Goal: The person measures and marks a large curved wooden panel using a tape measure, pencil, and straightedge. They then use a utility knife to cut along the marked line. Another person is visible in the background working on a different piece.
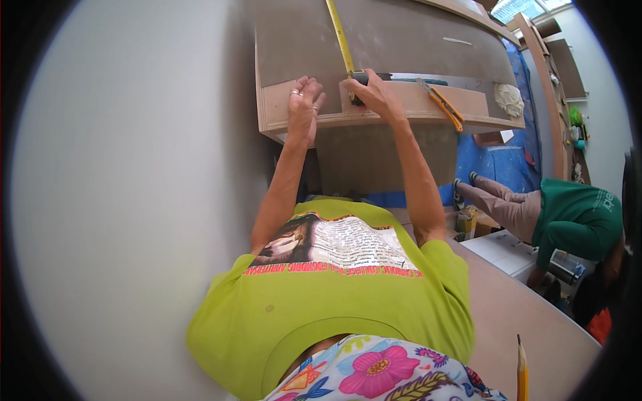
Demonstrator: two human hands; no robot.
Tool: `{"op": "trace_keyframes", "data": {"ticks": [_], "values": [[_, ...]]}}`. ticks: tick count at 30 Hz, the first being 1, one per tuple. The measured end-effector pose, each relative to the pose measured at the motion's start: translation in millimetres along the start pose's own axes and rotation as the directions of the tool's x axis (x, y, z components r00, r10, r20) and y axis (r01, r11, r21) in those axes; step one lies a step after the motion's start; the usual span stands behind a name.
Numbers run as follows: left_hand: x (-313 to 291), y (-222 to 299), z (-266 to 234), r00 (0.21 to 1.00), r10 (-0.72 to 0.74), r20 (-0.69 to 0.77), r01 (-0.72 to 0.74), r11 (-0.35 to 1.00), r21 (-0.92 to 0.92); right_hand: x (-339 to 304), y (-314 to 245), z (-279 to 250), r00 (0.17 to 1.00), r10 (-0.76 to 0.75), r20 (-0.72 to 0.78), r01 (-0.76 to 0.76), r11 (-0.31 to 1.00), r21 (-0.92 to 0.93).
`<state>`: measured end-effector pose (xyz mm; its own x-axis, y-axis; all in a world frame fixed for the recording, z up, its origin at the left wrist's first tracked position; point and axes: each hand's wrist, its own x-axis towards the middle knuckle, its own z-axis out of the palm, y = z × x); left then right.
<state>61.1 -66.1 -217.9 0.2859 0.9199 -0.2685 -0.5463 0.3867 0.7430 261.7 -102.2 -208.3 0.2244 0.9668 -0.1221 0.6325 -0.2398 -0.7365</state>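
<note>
My right hand (379,99) is closed around a dark tape measure (360,77) at the near edge of a brown-topped wooden panel (408,40). Its yellow blade (340,37) runs out across the panel, away from me. My left hand (306,107) rests on the pale wood strip just left of the tape, its fingers curled in and rings on them. I see nothing in it. An orange utility knife (443,105) lies across the near edge, to the right of my right hand.
A crumpled white cloth (509,100) sits at the panel's right end. Close on my left stands a pale wall (134,200). To the right, a co-worker in a green shirt (578,220) bends over beside blue floor sheeting (498,167). A pencil (522,374) shows at the lower right.
</note>
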Motion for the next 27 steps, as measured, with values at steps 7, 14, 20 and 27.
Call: {"op": "trace_keyframes", "data": {"ticks": [7,14,20,27], "values": [[24,-19,9,0.997,-0.054,-0.063,0.04,0.978,-0.207,2,13,3,0.98,0.191,-0.054,-0.145,0.877,0.459],[45,-25,27,0.969,-0.069,-0.236,0.019,0.979,-0.205,-36,-28,-34,0.996,0.082,0.029,-0.076,0.646,0.759],[78,-26,25,0.99,-0.074,-0.12,0.05,0.979,-0.195,-83,-36,-58,0.995,0.095,-0.019,-0.04,0.579,0.814],[88,-25,45,0.999,-0.032,-0.029,0.025,0.977,-0.213,-135,0,-78,0.978,0.174,-0.116,0.013,0.501,0.865]]}}
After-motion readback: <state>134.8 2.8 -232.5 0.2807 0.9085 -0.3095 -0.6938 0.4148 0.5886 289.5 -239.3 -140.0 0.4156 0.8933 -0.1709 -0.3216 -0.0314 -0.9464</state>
